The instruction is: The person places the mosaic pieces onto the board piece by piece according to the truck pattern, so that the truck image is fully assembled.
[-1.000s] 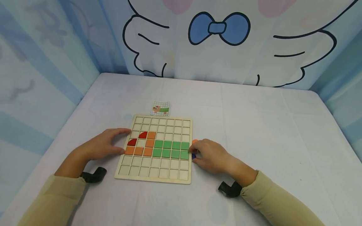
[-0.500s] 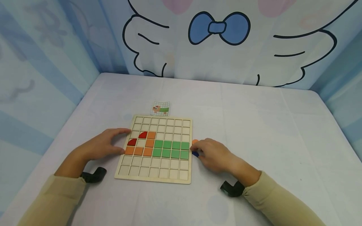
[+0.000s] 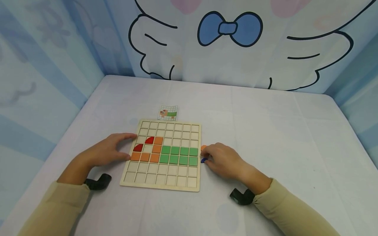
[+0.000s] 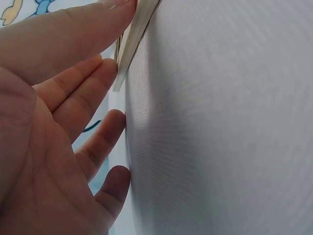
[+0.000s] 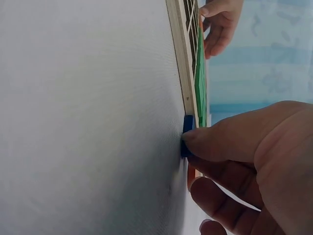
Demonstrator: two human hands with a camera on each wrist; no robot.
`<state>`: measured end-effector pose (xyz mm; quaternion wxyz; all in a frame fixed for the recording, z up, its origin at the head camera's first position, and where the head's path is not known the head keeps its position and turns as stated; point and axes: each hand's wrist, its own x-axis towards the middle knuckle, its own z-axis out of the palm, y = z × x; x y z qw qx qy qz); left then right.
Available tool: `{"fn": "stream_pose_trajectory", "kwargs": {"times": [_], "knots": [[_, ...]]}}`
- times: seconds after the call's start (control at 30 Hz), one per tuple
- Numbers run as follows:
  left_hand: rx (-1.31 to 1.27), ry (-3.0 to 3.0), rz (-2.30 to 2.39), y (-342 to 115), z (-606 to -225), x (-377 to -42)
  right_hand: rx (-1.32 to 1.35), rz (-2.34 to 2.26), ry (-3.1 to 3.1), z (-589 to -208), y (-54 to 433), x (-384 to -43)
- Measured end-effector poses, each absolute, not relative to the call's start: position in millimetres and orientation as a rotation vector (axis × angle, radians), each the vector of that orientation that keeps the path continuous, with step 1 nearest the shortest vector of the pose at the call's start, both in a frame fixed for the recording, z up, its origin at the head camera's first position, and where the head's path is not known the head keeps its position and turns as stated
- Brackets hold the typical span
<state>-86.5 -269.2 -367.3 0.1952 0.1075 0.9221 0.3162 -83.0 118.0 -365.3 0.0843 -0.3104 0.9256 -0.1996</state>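
A wooden grid board (image 3: 161,178) lies on the table with orange, green and red tiles set in its cells. My left hand (image 3: 104,150) rests at its left side, thumb and index finger spread along the edge. In the left wrist view the fingertips (image 4: 108,71) meet the board's side. At the right edge, my right hand (image 3: 222,160) pinches a small dark blue tile (image 5: 187,122) between thumb and index finger, close to the table. An orange piece (image 3: 203,147) lies just beyond it, partly hidden by the fingers.
A small picture card (image 3: 168,113) with a coloured grid pattern lies behind the board's far edge. White cloth (image 3: 280,147) covers the table, and printed curtains (image 3: 189,52) stand around its back and sides.
My right hand has drawn slightly right, away from the board's edge, and the blue tile shows beside the fingertips. The left hand and the tiles on the board stay put.
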Motion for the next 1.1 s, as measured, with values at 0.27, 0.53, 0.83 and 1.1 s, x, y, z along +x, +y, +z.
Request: {"fn": "stream_pose_trajectory", "kwargs": {"times": [0.27, 0.53, 0.83, 1.1], "knots": [[0.306, 2.58, 0.891, -269.2, -365.4, -87.0, -0.962, -0.633, 2.752, -367.1, 119.2, -83.3], [0.303, 2.571, 0.901, -269.4, -366.1, -87.3, -0.949, -0.602, 2.795, -369.4, 117.7, -82.5], [0.292, 2.567, 0.898, -269.3, -367.5, -87.1, -0.961, -0.629, 2.778, -368.9, 115.6, -83.9], [0.283, 2.578, 0.886, -269.1, -368.1, -86.9, -0.933, -0.618, 2.767, -369.8, 113.3, -82.7]]}}
